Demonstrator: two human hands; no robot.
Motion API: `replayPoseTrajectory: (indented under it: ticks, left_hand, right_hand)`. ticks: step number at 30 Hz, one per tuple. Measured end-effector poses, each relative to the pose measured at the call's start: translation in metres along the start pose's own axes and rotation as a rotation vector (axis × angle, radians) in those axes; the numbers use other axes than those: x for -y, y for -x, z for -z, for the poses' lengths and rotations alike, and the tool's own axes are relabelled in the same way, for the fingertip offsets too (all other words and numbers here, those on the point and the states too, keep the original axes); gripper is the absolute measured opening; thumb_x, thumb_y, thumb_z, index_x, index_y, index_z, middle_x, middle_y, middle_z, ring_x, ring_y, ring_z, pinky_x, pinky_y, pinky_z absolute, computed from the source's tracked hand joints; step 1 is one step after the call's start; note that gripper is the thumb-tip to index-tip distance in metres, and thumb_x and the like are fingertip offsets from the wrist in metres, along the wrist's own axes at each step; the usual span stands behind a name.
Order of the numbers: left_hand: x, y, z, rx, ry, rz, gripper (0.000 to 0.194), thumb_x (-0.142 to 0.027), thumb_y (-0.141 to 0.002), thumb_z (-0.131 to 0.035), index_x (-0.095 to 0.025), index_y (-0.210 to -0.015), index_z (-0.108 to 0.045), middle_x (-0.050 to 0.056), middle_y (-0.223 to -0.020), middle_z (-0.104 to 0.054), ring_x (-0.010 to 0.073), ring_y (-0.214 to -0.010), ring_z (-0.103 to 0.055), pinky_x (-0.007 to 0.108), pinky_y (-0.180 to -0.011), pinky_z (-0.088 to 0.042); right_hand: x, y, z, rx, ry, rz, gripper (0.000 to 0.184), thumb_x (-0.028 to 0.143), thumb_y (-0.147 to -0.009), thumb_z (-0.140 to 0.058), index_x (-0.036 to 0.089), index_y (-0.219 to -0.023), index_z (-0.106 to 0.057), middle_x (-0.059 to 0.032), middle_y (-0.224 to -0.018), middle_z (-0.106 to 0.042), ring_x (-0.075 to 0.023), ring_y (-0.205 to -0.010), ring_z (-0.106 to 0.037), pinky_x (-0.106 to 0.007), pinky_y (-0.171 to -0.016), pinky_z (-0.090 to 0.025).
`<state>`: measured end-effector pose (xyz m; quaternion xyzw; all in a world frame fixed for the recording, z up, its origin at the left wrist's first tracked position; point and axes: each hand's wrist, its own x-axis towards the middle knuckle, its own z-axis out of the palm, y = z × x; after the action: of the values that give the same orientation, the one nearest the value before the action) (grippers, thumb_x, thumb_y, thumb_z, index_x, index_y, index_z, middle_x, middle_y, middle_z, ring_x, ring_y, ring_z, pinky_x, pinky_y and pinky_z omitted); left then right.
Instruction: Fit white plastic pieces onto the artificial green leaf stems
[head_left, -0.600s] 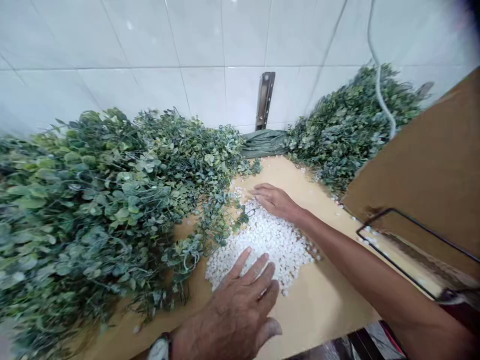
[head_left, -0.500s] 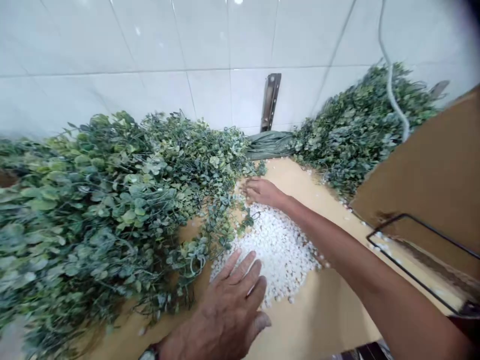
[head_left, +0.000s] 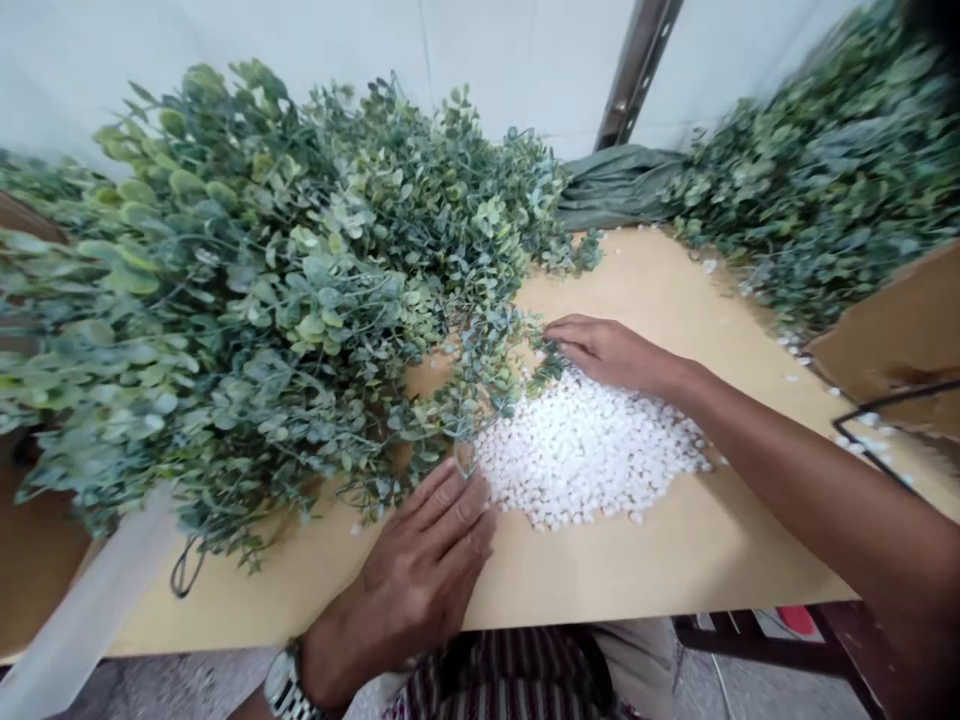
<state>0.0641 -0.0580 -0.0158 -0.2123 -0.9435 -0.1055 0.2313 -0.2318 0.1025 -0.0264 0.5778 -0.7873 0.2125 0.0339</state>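
Note:
A heap of small white pellets (head_left: 589, 450) lies on a tan tabletop (head_left: 645, 560). My left hand (head_left: 420, 570) rests flat on the table at the heap's near left edge, fingers extended and touching the pellets and the leaf tips. My right hand (head_left: 611, 350) lies at the heap's far side, fingers curled lightly beside the foliage, holding nothing that I can see. A large pile of green artificial leafy branches (head_left: 255, 290) spreads over the left of the table, its tips overlapping the pellets. A watch (head_left: 281, 688) is on my left wrist.
A second pile of green foliage (head_left: 825, 180) sits at the back right. A brown cardboard box (head_left: 900, 340) with a black wire frame (head_left: 877, 420) stands at the right edge. A folded green cloth (head_left: 615, 185) and a metal bracket (head_left: 637, 70) are against the white tiled wall.
The view has tilted down and moved closer. My left hand slid left to the heap's near left edge. My right hand stayed at the heap's far edge, next to the leaves.

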Motion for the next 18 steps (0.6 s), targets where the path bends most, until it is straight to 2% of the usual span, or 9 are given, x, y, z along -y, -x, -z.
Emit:
replayPoseTrajectory:
  ticks: [2, 4, 7, 9, 12, 15, 18]
  left_hand:
    - [-0.001, 0.003, 0.0, 0.004, 0.017, 0.007, 0.023, -0.007, -0.082, -0.052, -0.008, -0.104, -0.061, 0.017, -0.11, -0.068, 0.0258, -0.114, -0.057, 0.048, -0.106, -0.042]
    - [-0.002, 0.004, 0.0, 0.016, 0.025, 0.01, 0.024, -0.006, -0.081, -0.053, -0.007, -0.103, -0.061, 0.018, -0.109, -0.067, 0.0264, -0.112, -0.057, 0.049, -0.105, -0.041]
    - [-0.001, 0.0, 0.005, -0.029, -0.007, -0.044, 0.024, -0.004, -0.079, -0.052, -0.007, -0.102, -0.059, 0.017, -0.103, -0.066, 0.0257, -0.103, -0.058, 0.048, -0.097, -0.045]
    - [0.001, -0.007, 0.009, -0.018, -0.1, -0.093, 0.03, -0.005, -0.08, -0.05, -0.011, -0.109, -0.057, 0.016, -0.108, -0.064, 0.0244, -0.095, -0.057, 0.045, -0.085, -0.047]
    - [0.009, -0.016, 0.011, 0.142, -0.311, -0.057, 0.026, -0.009, -0.085, -0.047, -0.015, -0.108, -0.058, 0.013, -0.12, -0.059, 0.0221, -0.086, -0.055, 0.04, -0.071, -0.043]
    - [0.019, -0.018, 0.007, 0.298, -0.439, 0.083, 0.015, -0.016, -0.089, -0.047, -0.013, -0.085, -0.061, 0.01, -0.1, -0.064, 0.0231, -0.083, -0.052, 0.041, -0.071, -0.039]
    - [0.027, -0.016, 0.004, 0.332, -0.471, 0.166, 0.015, -0.024, -0.088, -0.052, -0.013, -0.081, -0.062, 0.009, -0.087, -0.064, 0.0256, -0.086, -0.052, 0.042, -0.074, -0.037]
  right_hand:
    - [0.021, 0.015, 0.004, -0.145, 0.121, 0.015, 0.033, 0.017, -0.087, -0.045, 0.014, -0.114, -0.063, -0.0136, -0.112, -0.066, -0.0263, -0.107, -0.06, -0.044, -0.097, -0.045]
    - [0.048, 0.019, 0.004, -0.217, 0.148, 0.095, 0.03, 0.018, -0.086, -0.049, 0.015, -0.112, -0.064, -0.0127, -0.109, -0.067, -0.0253, -0.101, -0.061, -0.043, -0.091, -0.047]
    - [0.088, 0.01, -0.006, -0.132, 0.198, 0.304, 0.023, 0.023, -0.086, -0.055, 0.016, -0.103, -0.068, -0.0115, -0.102, -0.068, -0.024, -0.092, -0.059, -0.04, -0.08, -0.047]
    - [0.104, -0.002, -0.015, -0.09, 0.266, 0.369, 0.017, 0.022, -0.085, -0.056, 0.016, -0.089, -0.072, -0.0121, -0.095, -0.067, -0.023, -0.082, -0.057, -0.037, -0.07, -0.046]
    - [0.106, -0.015, -0.024, -0.111, 0.228, 0.402, 0.023, 0.017, -0.087, -0.05, 0.016, -0.076, -0.071, -0.01, -0.087, -0.065, -0.0184, -0.074, -0.056, -0.032, -0.064, -0.044]
    - [0.093, -0.02, -0.02, -0.239, -0.013, 0.353, 0.02, 0.017, -0.087, -0.053, 0.016, -0.079, -0.071, -0.008, -0.085, -0.066, -0.0151, -0.073, -0.059, -0.028, -0.063, -0.048]
    - [0.079, -0.021, -0.007, -0.425, -0.336, 0.197, 0.01, 0.018, -0.081, -0.062, 0.018, -0.077, -0.071, -0.0041, -0.079, -0.067, -0.0141, -0.072, -0.062, -0.028, -0.065, -0.05]
